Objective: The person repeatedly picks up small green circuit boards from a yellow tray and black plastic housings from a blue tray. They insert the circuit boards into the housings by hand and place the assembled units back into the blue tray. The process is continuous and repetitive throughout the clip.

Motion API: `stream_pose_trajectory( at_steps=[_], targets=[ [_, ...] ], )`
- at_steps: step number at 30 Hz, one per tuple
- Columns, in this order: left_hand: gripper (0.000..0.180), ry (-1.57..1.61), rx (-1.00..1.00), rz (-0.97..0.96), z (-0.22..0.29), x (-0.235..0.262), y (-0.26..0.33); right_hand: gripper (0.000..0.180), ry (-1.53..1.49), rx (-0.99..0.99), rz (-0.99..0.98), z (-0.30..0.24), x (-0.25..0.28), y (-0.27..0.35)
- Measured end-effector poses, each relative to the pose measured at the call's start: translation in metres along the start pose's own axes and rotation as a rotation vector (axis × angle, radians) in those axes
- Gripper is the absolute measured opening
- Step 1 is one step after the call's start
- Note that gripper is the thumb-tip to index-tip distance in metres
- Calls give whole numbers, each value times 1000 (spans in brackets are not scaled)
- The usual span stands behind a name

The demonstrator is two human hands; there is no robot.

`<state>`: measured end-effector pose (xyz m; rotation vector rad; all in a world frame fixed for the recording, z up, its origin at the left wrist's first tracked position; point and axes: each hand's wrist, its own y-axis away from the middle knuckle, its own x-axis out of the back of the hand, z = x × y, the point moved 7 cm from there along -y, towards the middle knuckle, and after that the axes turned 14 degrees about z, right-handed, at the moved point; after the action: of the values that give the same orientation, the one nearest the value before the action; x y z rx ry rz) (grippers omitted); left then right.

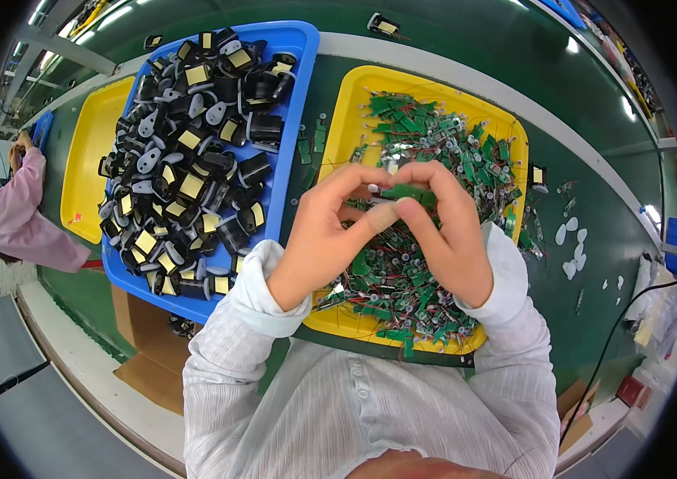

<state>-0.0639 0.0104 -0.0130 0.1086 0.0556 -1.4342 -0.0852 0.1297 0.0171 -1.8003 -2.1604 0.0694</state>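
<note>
Head view: green circuit board (412,193), one, pinched at the fingertips of left hand (318,227) and right hand (454,231), above yellow tray (352,97) of heaped wired boards (402,279). Likely faults: snagging among tangled neighbours if lowered; loss into the heap should fingertips loosen.
</note>
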Motion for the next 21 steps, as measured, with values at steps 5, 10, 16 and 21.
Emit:
stream_pose_trajectory(
  at_steps=[5,10,16,21],
  targets=[
    [27,110,57,-26,3,-2,2,10,58,112,9,-8,4,-1],
    [29,188,103,-15,4,4,2,8,-195,-39,102,-2,9,4],
    [29,214,53,-36,17,4,6,22,246,645,138,-37,17,6],
    [27,216,38,-26,20,6,7,35,358,797,19,-47,12,13]
  ],
)
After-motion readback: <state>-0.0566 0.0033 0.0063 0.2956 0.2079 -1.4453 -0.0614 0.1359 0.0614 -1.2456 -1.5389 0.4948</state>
